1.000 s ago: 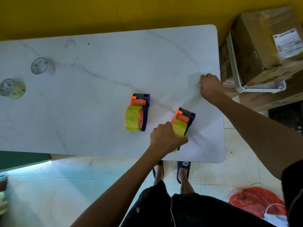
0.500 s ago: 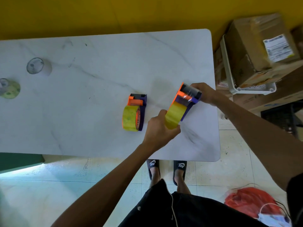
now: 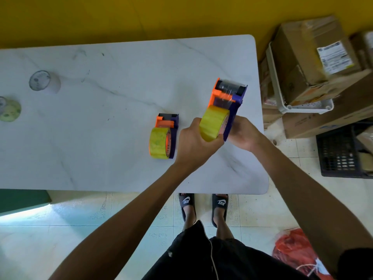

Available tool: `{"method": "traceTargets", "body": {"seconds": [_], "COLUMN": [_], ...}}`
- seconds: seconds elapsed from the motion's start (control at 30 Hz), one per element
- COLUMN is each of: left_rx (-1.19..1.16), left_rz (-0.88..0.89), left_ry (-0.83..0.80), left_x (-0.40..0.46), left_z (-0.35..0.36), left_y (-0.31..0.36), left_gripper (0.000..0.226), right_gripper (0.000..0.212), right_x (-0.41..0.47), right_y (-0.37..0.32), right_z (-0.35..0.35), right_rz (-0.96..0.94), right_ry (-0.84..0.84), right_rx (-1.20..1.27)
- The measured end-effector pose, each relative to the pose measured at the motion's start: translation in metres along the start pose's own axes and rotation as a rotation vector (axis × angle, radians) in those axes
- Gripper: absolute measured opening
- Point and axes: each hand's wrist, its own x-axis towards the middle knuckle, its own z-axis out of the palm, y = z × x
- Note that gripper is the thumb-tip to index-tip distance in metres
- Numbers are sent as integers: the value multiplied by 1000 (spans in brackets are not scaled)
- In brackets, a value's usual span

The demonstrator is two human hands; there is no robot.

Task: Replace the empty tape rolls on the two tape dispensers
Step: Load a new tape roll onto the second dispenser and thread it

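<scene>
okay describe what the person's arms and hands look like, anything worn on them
Both forearms are bare from wrist to elbow. The left hand and right hand have no gloves, and no watch, rings or bands are visible. A black sleeve edge shows only on the right upper arm, at the frame's corner.

Packing room: labelled cardboard boxes [image 3: 314, 57]

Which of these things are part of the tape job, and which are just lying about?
Part of the job:
- held dispenser, in left hand and right hand
- second dispenser, on the table
- two rolls at the table's left

Just lying about:
- cardboard boxes
- white basket
- black crate
- red bag
</scene>
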Motion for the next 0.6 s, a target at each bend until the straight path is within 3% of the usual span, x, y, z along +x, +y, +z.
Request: {"method": "traceTargets", "body": {"seconds": [0.1,0.27,0.4,0.53,0.6], "left_rx": [-8,-44,-77,-63,-38], "left_rz": [-22,-142,-271,-352,-358], "left_ry": [11,29,24,-15,-29], "left_x": [-2,-2,-3,7,11], "left_z": [2,11,22,22,24], "left_y": [0,-6,-11,-15,-19], "left_gripper": [32,33,53,48,50], "right_gripper": [23,30,16,47,52], "right_x": [-9,-13,-19,-26,-29], "right_y": [9,37,58,76,83], "right_z": [14,31,44,56,59], "right_rz": [-3,41,65,55,63], "right_ry": [92,248,332,360,372], "right_rx": [157,387,386,514,613]}}
